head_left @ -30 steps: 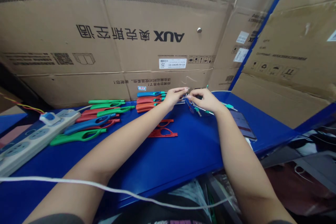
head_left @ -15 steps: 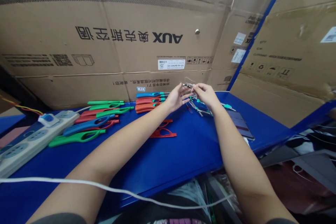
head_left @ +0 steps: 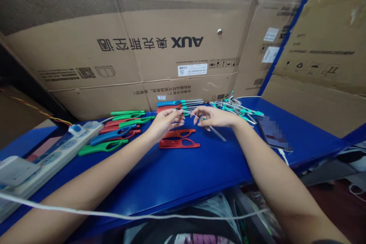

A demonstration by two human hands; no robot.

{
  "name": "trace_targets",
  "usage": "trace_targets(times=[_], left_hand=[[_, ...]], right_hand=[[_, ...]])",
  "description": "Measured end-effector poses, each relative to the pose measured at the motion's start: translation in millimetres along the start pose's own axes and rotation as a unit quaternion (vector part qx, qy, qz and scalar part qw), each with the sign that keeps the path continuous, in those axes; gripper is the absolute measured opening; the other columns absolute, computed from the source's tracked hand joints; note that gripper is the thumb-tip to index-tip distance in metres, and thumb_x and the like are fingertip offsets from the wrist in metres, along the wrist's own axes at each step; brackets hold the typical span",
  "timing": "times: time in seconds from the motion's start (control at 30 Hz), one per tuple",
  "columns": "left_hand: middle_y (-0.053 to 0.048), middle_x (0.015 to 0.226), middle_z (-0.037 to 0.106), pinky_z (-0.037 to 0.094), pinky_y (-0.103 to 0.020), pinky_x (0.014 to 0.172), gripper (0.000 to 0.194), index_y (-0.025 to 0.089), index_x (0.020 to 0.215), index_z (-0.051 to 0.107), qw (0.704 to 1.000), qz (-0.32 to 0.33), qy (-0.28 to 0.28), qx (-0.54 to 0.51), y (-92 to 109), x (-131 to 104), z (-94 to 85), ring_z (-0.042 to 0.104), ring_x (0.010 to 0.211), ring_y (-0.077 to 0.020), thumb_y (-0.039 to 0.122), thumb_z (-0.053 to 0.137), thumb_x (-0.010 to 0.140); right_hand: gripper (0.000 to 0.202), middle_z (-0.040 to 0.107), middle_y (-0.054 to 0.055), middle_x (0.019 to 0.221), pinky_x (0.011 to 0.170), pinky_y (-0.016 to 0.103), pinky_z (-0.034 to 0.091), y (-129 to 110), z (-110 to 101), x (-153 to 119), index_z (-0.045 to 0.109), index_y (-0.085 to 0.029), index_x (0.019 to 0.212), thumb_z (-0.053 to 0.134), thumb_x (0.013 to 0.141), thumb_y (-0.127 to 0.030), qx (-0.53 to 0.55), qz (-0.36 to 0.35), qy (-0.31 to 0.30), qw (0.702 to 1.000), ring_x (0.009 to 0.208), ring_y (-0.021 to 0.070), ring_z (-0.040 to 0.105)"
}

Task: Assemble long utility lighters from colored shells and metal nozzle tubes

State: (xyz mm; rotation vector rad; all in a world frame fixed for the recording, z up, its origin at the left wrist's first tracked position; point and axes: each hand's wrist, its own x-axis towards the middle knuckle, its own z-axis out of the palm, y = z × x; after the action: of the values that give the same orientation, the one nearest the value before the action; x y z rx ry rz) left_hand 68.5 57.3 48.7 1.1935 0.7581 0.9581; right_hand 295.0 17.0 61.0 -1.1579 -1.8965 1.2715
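My left hand (head_left: pixel 166 124) pinches one end of a thin pale wire (head_left: pixel 188 112) between thumb and forefinger, its other fingers loosely curled. The wire runs across to my right hand (head_left: pixel 213 116), whose fingers are closed round a slim metal lighter tube (head_left: pixel 219 134). That tube slants down to the right, and its upper end is hidden by my fingers. Below my hands lie an orange lighter handle shell (head_left: pixel 170 134) and a red lighter handle shell (head_left: pixel 173 145). Behind them, a blue lighter handle (head_left: pixel 167 103) lies in a row with others, metal tubes pointing right.
At the right back is a pile of metal tubes with green ends (head_left: pixel 237 106). A phone (head_left: pixel 270 133) lies beside it. Green, red and blue handles (head_left: pixel 111 133) lie left, by a power strip (head_left: pixel 54 158). Cardboard (head_left: pixel 137 15) walls the back; a white cable (head_left: pixel 128 216) crosses in front.
Both hands have come away from the tube pile, moving left and nearer. The metal tube now shows below my right hand, and the wire stretches between my hands. The view has shifted slightly.
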Motion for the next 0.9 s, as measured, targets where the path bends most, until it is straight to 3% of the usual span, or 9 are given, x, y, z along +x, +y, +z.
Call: trace_targets(times=[0.2, 0.33, 0.47, 0.57, 0.67, 0.8, 0.9], left_hand=[[-0.005, 0.074, 0.071, 0.058, -0.028, 0.07, 0.03, 0.015, 0.079, 0.073, 0.996, 0.001, 0.057, 0.073, 0, -51, -32.9, 0.067, 0.068, -0.0145, 0.041, 0.085, 0.068], [-0.004, 0.068, 0.071, 0.056, -0.027, 0.065, 0.033, 0.018, 0.078, 0.073, 0.989, 0.018, 0.066, 0.134, -10, -59, -39.0, 0.067, 0.065, -0.0159, 0.046, 0.086, 0.064], [-0.004, 0.067, 0.07, 0.055, -0.028, 0.064, 0.032, 0.019, 0.078, 0.072, 0.979, 0.05, 0.069, 0.187, -20, -57, -40.9, 0.066, 0.062, -0.0173, 0.048, 0.082, 0.067], [-0.008, 0.094, 0.075, 0.056, -0.032, 0.078, 0.034, 0.02, 0.094, 0.073, 0.961, 0.109, 0.102, 0.235, -22, -58, -43.9, 0.069, 0.082, -0.021, 0.044, 0.078, 0.072], [-0.009, 0.127, 0.067, 0.051, -0.037, 0.095, 0.047, 0.023, 0.119, 0.067, 0.931, 0.18, 0.128, 0.29, -20, -63, -45.8, 0.065, 0.108, -0.0245, 0.04, 0.075, 0.076], [-0.005, 0.128, 0.066, 0.042, -0.037, 0.107, 0.046, 0.03, 0.123, 0.067, 0.87, 0.279, 0.062, 0.401, -17, -71, -42.9, 0.058, 0.121, -0.0259, 0.037, 0.076, 0.078], [-0.004, 0.115, 0.073, 0.047, -0.035, 0.099, 0.034, 0.03, 0.114, 0.073, 0.85, 0.29, -0.011, 0.44, -18, -75, -39.0, 0.063, 0.11, -0.0252, 0.036, 0.075, 0.081]], right_hand=[[0.026, 0.067, 0.0, 0.07, 0.062, 0.026, 0.052, -1, 16, 5, 0.069, -0.014, 0.086, 0.075, 0.077, -0.037, -0.076, 0.054, -0.081, 0.992, 0.058, 0.011, 0.062], [0.034, 0.064, -0.001, 0.061, 0.056, 0.024, 0.048, -9, 23, 3, 0.07, -0.015, 0.081, 0.07, 0.081, -0.049, -0.087, 0.057, -0.09, 0.991, 0.048, 0.0089, 0.055], [0.04, 0.062, -0.001, 0.064, 0.051, 0.022, 0.041, -11, 32, 6, 0.068, -0.016, 0.084, 0.06, 0.088, -0.054, -0.122, 0.035, -0.089, 0.988, 0.049, 0.0084, 0.049], [0.04, 0.062, 0.0, 0.07, 0.058, 0.022, 0.04, -8, 37, 10, 0.068, -0.016, 0.084, 0.055, 0.092, -0.053, -0.182, -0.027, -0.069, 0.981, 0.06, 0.0103, 0.051], [0.039, 0.063, 0.0, 0.075, 0.066, 0.023, 0.041, -7, 40, 11, 0.068, -0.016, 0.085, 0.052, 0.093, -0.051, -0.209, -0.057, -0.045, 0.975, 0.069, 0.0128, 0.053], [0.038, 0.056, -0.002, 0.07, 0.064, 0.023, 0.038, -10, 45, 10, 0.065, -0.016, 0.082, 0.051, 0.095, -0.049, -0.203, -0.069, -0.044, 0.976, 0.066, 0.0117, 0.048], [0.038, 0.051, -0.003, 0.067, 0.059, 0.023, 0.036, -11, 49, 10, 0.062, -0.016, 0.079, 0.051, 0.095, -0.049, -0.193, -0.079, -0.058, 0.976, 0.062, 0.0105, 0.043]])
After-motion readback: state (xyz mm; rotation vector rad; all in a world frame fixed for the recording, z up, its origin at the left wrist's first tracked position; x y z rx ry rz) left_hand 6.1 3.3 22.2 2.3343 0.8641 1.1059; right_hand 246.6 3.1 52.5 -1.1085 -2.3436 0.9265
